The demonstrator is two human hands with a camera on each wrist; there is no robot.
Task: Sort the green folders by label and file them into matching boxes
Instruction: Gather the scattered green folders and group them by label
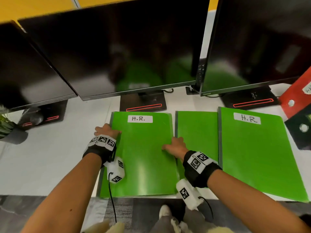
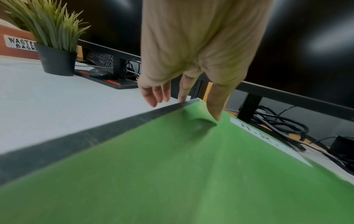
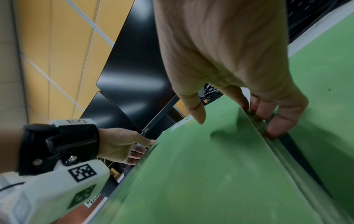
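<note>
While both hands sit on the same folder, head view: three green folders flat on white desk [image 1: 50, 157] in front of three dark monitors [image 1: 117, 47]. Left folder [image 1: 143, 157] labelled "H.R.", near edge overhangs the desk front a little. Middle folder [image 1: 196, 132] partly covered by the right folder [image 1: 260, 157], also "H.R."; no label visible on the middle one. Left hand [image 1: 106, 131] at left folder's spine edge, thumb on the cover, fingers off the side. Right hand [image 1: 175, 146] at the same folder's right edge, thumb on top. Red file box [image 1: 296, 96] and a black one [image 1: 301, 130] at far right, red one's label unreadable. Left wrist view: left hand [image 2: 184, 72] thumb tip pressing the green cover [image 2: 172, 174] near its grey spine strip, index touching the spine corner, other fingers loose and straight over the desk, gripping nothing. Potted plant [image 2: 53, 45] and a brown box marked "WASTE BASK.." [image 2: 17, 44] behind. Right wrist view: right hand [image 3: 239, 78] pinches the folder's [image 3: 201, 166] open edge, thumb on top, fingers curled under the edge; edge looks slightly raised off the neighbouring folder [image 3: 325, 91]. Left hand [image 3: 124, 145] visible at far edge, thumb over, fingers beneath it.
</note>
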